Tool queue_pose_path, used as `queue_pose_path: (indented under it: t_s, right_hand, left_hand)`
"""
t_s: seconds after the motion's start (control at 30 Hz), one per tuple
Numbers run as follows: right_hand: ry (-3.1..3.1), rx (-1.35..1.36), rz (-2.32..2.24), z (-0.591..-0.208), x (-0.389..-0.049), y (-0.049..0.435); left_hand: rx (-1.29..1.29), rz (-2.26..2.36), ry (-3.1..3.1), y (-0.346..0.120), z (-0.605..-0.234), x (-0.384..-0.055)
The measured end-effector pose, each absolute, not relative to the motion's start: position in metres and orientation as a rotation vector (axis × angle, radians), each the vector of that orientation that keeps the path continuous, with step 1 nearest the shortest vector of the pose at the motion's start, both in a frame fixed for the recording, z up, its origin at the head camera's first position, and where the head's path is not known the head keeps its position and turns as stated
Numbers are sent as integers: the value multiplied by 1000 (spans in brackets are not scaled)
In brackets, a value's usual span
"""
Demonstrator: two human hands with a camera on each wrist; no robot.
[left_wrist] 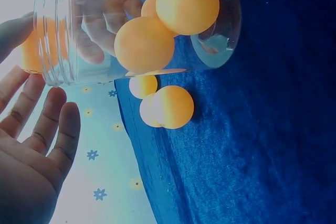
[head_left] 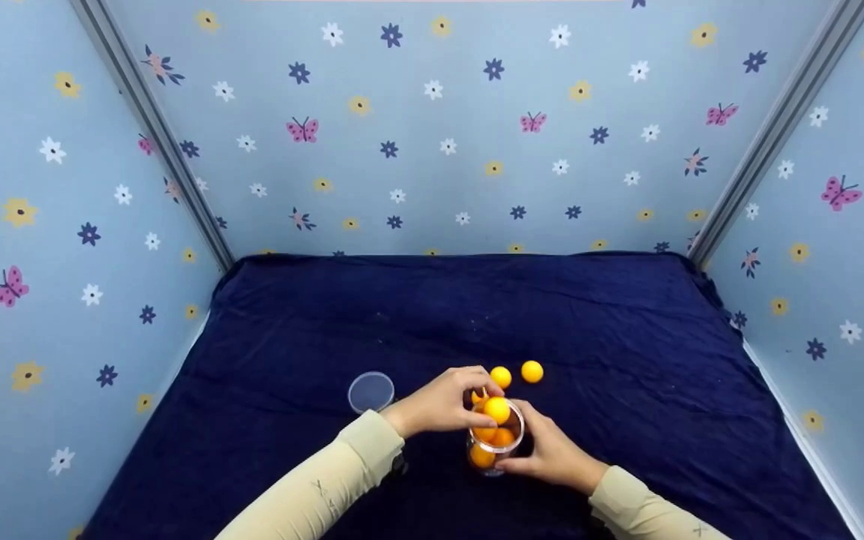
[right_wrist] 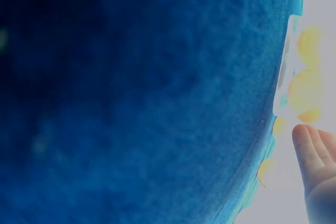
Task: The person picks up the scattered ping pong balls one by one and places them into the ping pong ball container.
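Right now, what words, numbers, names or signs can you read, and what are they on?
None can be read.
Left sleeve: dark marks, too small to tell if they're writing.
Right sleeve: the same.
Clear jar, orange balls, round lid: no writing shows.

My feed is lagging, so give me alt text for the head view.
A person's left hand pinches a round orange ball at the mouth of a clear cylindrical jar that the right hand holds, with more inside. Three balls lie beyond on navy cloth; a translucent round lid lies at left.
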State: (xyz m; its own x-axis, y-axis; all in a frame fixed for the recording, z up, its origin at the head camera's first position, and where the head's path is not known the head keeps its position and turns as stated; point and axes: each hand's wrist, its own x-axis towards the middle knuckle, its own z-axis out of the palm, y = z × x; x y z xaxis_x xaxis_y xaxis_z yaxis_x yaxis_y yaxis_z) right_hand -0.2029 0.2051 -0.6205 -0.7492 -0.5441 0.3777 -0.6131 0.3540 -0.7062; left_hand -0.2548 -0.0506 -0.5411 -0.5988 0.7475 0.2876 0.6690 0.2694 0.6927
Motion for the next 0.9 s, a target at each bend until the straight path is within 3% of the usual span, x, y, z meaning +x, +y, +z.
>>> queue_pose_path:
  t_s: [0.9]
  right_hand:
    - [-2503, 1093, 1365, -624, -205, 204]
  left_hand:
    - [1296, 1375, 2429, -54, -550, -251]
